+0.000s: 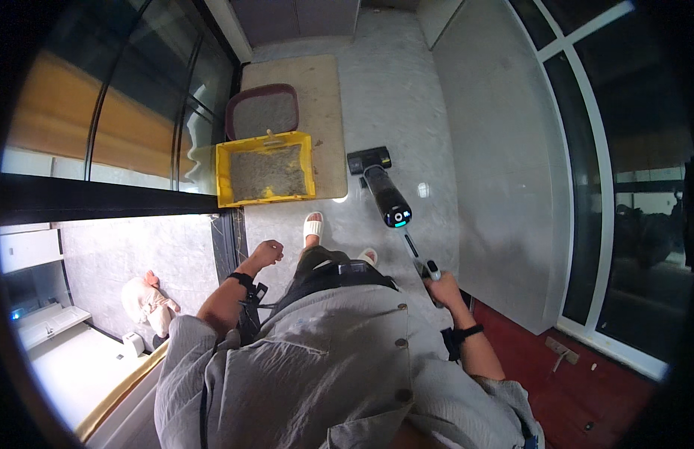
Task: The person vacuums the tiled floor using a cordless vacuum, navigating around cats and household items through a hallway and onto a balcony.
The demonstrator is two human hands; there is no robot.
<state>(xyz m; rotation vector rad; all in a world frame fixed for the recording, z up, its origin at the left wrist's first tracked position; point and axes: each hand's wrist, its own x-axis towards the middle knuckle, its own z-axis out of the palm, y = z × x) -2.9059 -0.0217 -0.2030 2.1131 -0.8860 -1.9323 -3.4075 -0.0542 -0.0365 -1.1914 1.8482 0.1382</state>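
Observation:
My right hand (pixel 443 289) is closed around the handle of an upright cordless floor cleaner (pixel 387 193), black with a lit round display. Its floor head rests on the grey floor just right of a beige mat (pixel 329 112). My left hand (pixel 268 253) hangs free at the left, its fingers curled, with nothing seen in it; whether the fingers fully close cannot be told. Ahead of that hand a yellow plastic crate (pixel 222 177) of grey granules stands on the mat. Behind the crate is a dark red tray (pixel 295 106) with similar granules. A scoop-like tool (pixel 272 140) lies at the crate's far rim.
Glass panels in black frames (pixel 181 118) run along the left, above a doorway sill. Through the doorway another person (pixel 150 303) is low near the floor. A pale wall (pixel 498 157) and white-framed windows (pixel 599 157) bound the right. A red door (pixel 526 348) with a handle is behind.

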